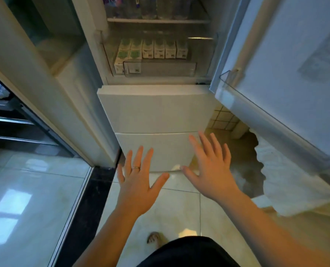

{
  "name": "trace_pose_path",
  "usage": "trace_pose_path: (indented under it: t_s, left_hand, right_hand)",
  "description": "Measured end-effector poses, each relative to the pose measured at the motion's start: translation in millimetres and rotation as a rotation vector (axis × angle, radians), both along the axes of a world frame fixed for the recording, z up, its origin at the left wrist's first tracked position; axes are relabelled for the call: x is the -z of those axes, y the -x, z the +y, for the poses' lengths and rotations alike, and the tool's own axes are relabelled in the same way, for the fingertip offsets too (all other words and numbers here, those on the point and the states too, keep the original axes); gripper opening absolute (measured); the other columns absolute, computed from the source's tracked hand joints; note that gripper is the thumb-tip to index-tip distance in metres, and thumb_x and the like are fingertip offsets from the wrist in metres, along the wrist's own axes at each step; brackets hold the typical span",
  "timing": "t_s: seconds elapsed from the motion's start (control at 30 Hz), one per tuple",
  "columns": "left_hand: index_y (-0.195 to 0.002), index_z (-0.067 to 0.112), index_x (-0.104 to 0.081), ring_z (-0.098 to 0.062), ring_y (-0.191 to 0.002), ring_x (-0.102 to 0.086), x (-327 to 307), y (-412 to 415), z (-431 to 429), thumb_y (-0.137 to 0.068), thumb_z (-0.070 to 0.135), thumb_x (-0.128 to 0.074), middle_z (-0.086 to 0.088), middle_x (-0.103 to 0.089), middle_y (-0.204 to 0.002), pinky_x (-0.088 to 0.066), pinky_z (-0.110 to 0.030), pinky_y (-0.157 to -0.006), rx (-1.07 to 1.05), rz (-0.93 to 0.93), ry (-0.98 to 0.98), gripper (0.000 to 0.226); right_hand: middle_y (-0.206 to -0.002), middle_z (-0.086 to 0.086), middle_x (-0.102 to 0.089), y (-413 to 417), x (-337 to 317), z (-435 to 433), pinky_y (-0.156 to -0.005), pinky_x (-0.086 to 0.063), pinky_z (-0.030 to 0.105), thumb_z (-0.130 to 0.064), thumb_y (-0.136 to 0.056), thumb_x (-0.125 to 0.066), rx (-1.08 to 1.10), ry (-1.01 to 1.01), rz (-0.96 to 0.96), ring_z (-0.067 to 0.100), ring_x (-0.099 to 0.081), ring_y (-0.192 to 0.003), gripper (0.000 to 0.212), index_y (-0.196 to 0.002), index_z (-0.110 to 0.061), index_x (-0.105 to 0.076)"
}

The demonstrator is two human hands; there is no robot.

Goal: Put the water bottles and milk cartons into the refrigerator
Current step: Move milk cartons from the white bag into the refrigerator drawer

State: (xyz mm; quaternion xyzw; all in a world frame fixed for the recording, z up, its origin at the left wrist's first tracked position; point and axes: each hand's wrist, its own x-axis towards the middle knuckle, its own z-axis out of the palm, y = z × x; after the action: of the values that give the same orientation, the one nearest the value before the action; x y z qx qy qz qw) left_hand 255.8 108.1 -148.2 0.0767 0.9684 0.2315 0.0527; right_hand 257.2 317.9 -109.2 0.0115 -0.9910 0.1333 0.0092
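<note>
**Both hands spread before the open refrigerator**

The left hand (139, 182) is spread wide, fingers straight and apart, and holds nothing; a ring (136, 167) sits on one finger. The right hand (210, 168) is spread in the same way, also without anything in it. Both are in front of the closed white drawer fronts (156, 112) of the refrigerator (89, 35). Above these, the milk cartons (154, 50) stand in rows inside a clear compartment. Higher up, the water bottles (160, 8) stand on a glass shelf (158, 20), somewhat blurred. The door (295, 74) is open at the right. Below, a bare foot (154, 238) is on the tiled floor (179, 209).
</note>
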Motion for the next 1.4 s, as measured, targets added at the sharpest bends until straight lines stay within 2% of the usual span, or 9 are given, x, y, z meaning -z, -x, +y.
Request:
trace_pose_path:
  t_s: [0.1, 0.23, 0.4, 0.5, 0.7, 0.9, 1.0, 1.2, 1.4]
  left_hand:
    - [-0.153, 0.044, 0.003, -0.011, -0.147, 0.026, 15, -47, 30, -0.076, 0.088, 0.003, 0.015, 0.014, -0.163, 0.016, -0.044, -0.116, 0.008, -0.046, 0.008, 0.089]
    - [-0.154, 0.043, -0.001, -0.015, -0.15, 0.018, 28, -104, 80, -0.076, 0.086, 0.002, 0.013, 0.008, -0.165, 0.009, -0.046, -0.119, 0.009, -0.099, 0.038, 0.089]
    - [-0.155, 0.041, -0.003, -0.018, -0.151, 0.014, 36, -173, 160, -0.07, 0.09, 0.008, 0.01, 0.004, -0.165, 0.005, -0.05, -0.121, 0.019, -0.153, 0.07, 0.098]
    - [-0.154, 0.043, -0.006, -0.018, -0.152, 0.011, 40, -214, 212, -0.072, 0.088, 0.004, 0.01, 0.003, -0.165, 0.004, -0.049, -0.12, 0.026, -0.179, 0.056, 0.095]
    - [-0.154, 0.044, -0.005, -0.017, -0.151, 0.012, 39, -269, 301, -0.078, 0.081, -0.008, 0.012, 0.006, -0.165, 0.004, -0.048, -0.121, 0.137, -0.247, 0.115, 0.085]
    - [-0.154, 0.043, -0.009, -0.017, -0.151, 0.009, 39, -276, 377, -0.089, 0.075, -0.025, 0.012, 0.002, -0.165, 0.0, -0.049, -0.122, 0.33, -0.214, 0.131, 0.074]
    - [-0.154, 0.042, -0.011, -0.018, -0.152, 0.007, 41, -270, 417, -0.09, 0.074, -0.027, 0.01, 0.0, -0.165, -0.003, -0.05, -0.122, 0.442, -0.205, 0.119, 0.073]
    - [-0.154, 0.042, -0.011, -0.016, -0.151, 0.006, 46, -242, 508, -0.091, 0.073, -0.029, 0.01, -0.001, -0.165, -0.004, -0.048, -0.123, 0.593, -0.199, 0.123, 0.072]
    - [-0.154, 0.036, -0.016, -0.018, -0.152, 0.001, 49, -192, 606, -0.092, 0.07, -0.028, 0.008, -0.005, -0.165, -0.006, -0.045, -0.122, 0.658, -0.208, 0.063, 0.071]
  right_hand:
    - [-0.165, -0.005, 0.002, -46, 17, 37, -0.118, 0.005, 0.053, -0.07, -0.087, -0.027, -0.017, -0.01, -0.043, 0.023, 0.013, -0.15, 0.078, -0.154, -0.039, 0.002]
    - [-0.165, -0.006, -0.002, -105, 35, 94, -0.117, 0.008, 0.051, -0.064, -0.091, -0.043, -0.026, 0.01, -0.057, 0.022, 0.01, -0.151, 0.077, -0.154, -0.038, -0.007]
    - [-0.164, -0.005, -0.007, -180, 50, 172, -0.118, 0.003, 0.053, -0.062, -0.092, -0.042, -0.048, 0.019, -0.086, 0.025, 0.003, -0.151, 0.074, -0.154, -0.038, -0.009]
    - [-0.163, -0.003, -0.016, -222, 56, 218, -0.119, -0.004, 0.055, -0.064, -0.089, -0.034, -0.029, -0.004, -0.092, 0.026, -0.006, -0.151, 0.072, -0.152, -0.036, -0.014]
    - [-0.162, -0.007, -0.017, -290, 58, 296, -0.118, -0.003, 0.052, -0.057, -0.093, -0.045, 0.049, 0.044, -0.136, 0.022, -0.006, -0.151, 0.068, -0.152, -0.036, -0.019]
    - [-0.156, -0.01, -0.03, -336, 54, 365, -0.119, -0.011, 0.05, -0.051, -0.093, -0.047, 0.196, 0.107, -0.156, 0.02, -0.019, -0.148, 0.061, -0.15, -0.035, -0.03]
    - [-0.151, -0.012, -0.039, -348, 53, 398, -0.116, -0.019, 0.047, -0.05, -0.09, -0.046, 0.271, 0.118, -0.15, 0.018, -0.029, -0.142, 0.058, -0.146, -0.034, -0.036]
    - [-0.148, -0.013, -0.041, -346, 53, 479, -0.113, -0.02, 0.04, -0.043, -0.093, -0.054, 0.406, 0.125, -0.142, 0.014, -0.032, -0.139, 0.057, -0.146, -0.033, -0.037]
    - [-0.151, -0.012, -0.038, -312, 47, 578, -0.114, -0.019, 0.039, -0.044, -0.096, -0.05, 0.473, 0.108, -0.171, 0.014, -0.03, -0.14, 0.056, -0.148, -0.031, -0.034]
